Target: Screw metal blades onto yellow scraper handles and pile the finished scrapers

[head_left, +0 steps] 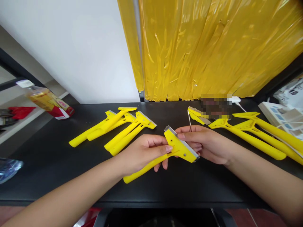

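A yellow scraper (181, 147) with a metal blade edge is held above the black table, its handle pointing down to the left. My left hand (145, 153) is closed round it where the handle meets the head, thumb on top. My right hand (201, 142) touches the blade side of the head with its fingertips, and a thin metal rod (189, 121) sticks up from between its fingers. Several yellow scrapers (125, 135) lie to the left behind my left hand. More yellow scraper handles (255, 142) lie at the right, near a small yellow piece (196, 116).
A drink bottle (50, 102) stands at the back left of the black table (94, 176). Clear plastic (9, 170) lies at the left edge. A white power strip (281, 116) with cables is at the right. Yellow plastic strips (201, 47) hang behind.
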